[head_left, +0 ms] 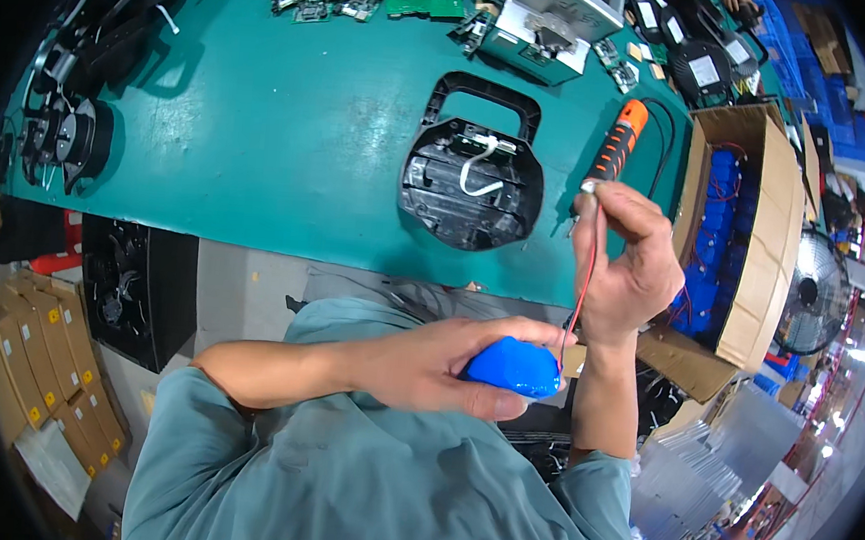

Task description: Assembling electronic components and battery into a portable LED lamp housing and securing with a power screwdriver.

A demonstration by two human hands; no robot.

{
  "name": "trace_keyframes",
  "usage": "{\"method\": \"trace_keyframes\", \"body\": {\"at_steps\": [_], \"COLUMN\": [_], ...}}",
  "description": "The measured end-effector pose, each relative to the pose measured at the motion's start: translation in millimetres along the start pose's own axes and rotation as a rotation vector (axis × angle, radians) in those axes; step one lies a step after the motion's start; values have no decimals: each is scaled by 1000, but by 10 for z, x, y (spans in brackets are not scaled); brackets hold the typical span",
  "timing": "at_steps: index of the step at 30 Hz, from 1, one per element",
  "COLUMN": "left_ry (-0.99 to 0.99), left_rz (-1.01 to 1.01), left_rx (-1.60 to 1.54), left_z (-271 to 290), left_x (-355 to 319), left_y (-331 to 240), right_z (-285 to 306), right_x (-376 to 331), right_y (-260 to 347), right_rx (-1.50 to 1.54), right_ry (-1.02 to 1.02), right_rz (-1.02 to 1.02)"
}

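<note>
A battery pack in blue wrap [521, 367] is gripped in my left hand [406, 363], in front of my body, just off the table's near edge. From the pack a thin red and black wire lead [583, 291] runs up to my right hand [633, 269]. There my thumb and forefinger pinch the lead near a small white connector [589, 187] at its end. Ahead on the table lies a black plastic housing with a handle [472, 208], its inside facing up. A white cable [471, 177] curls inside it. Beyond my right fingertips is an orange and black electric screwdriver [617, 147].
The green table [260, 158] carries green circuit boards [426, 4] and a metal-sided box [538, 47] at the back. Black round parts stand far left [70, 139] and far right [702, 68]. At right, a cardboard box [770, 253] holds several blue packs; a fan [812, 292] stands behind.
</note>
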State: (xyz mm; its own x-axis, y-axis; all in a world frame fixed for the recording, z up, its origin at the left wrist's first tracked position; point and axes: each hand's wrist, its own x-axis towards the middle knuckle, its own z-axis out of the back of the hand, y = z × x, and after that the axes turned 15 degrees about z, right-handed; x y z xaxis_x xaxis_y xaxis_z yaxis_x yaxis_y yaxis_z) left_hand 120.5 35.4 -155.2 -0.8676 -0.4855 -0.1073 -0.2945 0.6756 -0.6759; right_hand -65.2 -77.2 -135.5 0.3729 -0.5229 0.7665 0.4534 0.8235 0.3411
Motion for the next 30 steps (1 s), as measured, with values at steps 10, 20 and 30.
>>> {"method": "trace_keyframes", "body": {"at_steps": [10,20,30], "left_ry": [-227,-331,-326], "left_rz": [-127,-115,-106], "left_rx": [-111,-244,-201], "left_z": [221,409,472], "left_x": [-207,-264,-263], "left_y": [-85,-54,-48], "right_z": [-535,-663,-637], "right_x": [166,175,206], "right_y": [-44,-135,-79], "right_rx": [27,-30,-89], "right_ry": [251,378,446], "right_rz": [17,76,126]}}
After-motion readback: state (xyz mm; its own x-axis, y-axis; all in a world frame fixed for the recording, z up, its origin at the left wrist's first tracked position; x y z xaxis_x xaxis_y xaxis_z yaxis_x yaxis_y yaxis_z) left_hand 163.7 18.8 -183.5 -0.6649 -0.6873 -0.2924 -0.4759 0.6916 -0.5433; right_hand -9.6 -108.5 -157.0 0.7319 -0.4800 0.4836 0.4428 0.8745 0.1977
